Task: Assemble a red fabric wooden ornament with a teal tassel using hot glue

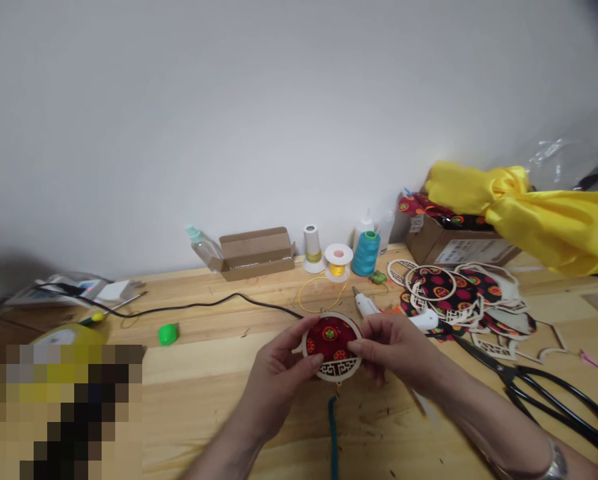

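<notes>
Between my two hands is a round wooden ornament (pixel 332 333) with dark red patterned fabric and a cut-out lattice along its lower part. My left hand (pixel 281 370) grips its left edge, thumb on the front. On the right edge, my right hand (pixel 396 347) pinches it between thumb and fingers; some of those fingers are hidden behind it. A teal tassel (pixel 333 433) hangs from the bottom loop. Near the top edge a thin yellow cord (pixel 301 293) curves on the table. Just beyond my right hand lies a white glue gun (pixel 366 303).
Large black scissors (pixel 516 377) lie at right, beside a pile of wooden frames and fabric pieces (pixel 443 287). Spools, including a teal thread cone (pixel 366 253), stand by the wall near an open cardboard box (pixel 259 257). A green cap (pixel 167 334) and black cable (pixel 179 309) are left.
</notes>
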Demonstrator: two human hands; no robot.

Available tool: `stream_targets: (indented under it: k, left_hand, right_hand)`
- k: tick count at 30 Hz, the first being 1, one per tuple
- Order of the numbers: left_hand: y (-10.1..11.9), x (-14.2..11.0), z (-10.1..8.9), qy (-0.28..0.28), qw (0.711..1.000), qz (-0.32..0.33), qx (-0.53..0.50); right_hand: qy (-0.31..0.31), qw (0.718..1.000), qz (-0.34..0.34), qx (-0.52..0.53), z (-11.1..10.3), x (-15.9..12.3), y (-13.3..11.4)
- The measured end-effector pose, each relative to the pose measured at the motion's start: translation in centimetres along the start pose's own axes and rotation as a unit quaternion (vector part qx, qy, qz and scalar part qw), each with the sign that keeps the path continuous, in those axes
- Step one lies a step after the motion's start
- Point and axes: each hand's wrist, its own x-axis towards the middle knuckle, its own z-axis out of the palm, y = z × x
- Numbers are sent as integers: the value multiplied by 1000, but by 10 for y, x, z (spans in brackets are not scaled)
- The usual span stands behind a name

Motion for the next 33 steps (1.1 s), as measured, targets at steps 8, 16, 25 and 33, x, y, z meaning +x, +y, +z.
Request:
stream_targets:
  k: [8,16,25,33]
  left_hand:
    - [-1,1,-1,-3,1000,4,-11]
    - [0,0,0,-5,1000,-6,-22]
    - [-2,3,-3,-16,1000,4,-25]
    - [-5,1,-2,-29,1000,-7,1]
  right_hand:
    - [-4,1000,-5,1,0,0,-2]
    - [-17,1000,-5,-7,0,-1,-3]
    - [-15,1000,-10,-6,-2,-1,-5]
    - [67,996,-39,-41,0,-2,-8]
